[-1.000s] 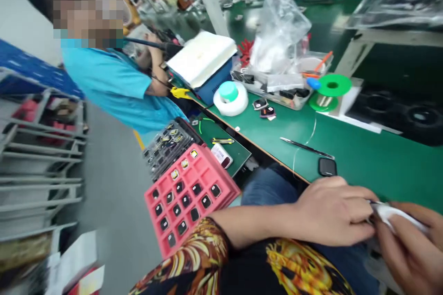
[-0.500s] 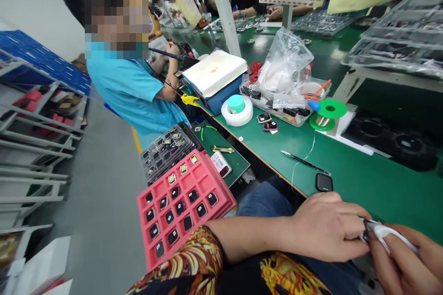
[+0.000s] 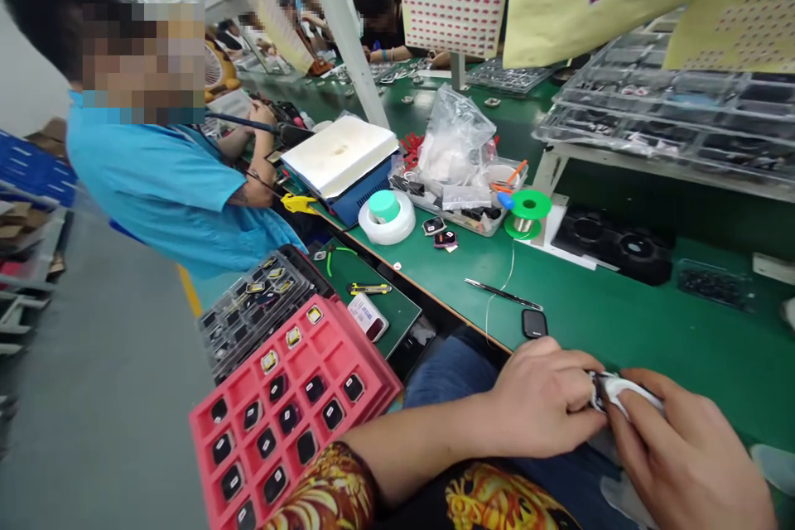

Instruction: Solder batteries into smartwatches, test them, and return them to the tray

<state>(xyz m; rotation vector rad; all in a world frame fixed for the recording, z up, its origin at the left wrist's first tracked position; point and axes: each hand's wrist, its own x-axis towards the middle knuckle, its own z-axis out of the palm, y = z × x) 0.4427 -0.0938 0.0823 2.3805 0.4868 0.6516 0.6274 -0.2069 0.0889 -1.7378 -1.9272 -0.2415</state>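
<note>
By the left hand [image 3: 546, 402], green bench [image 3: 602, 294]; leftward, grey floor [image 3: 118, 381], seemingly racks [image 3: 38, 250].

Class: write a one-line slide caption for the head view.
Left hand and right hand meet around a white-and-dark item, near a black square device on the green bench.

The bare left forearm [image 3: 428, 439] extends rightward in front of the body, its wrist almost straight. The left hand [image 3: 550, 397] has its back turned up and its fingers curled in a pinch. The right hand [image 3: 683, 439] faces it, fingers bent and closed, both sets of fingertips close together.
</note>
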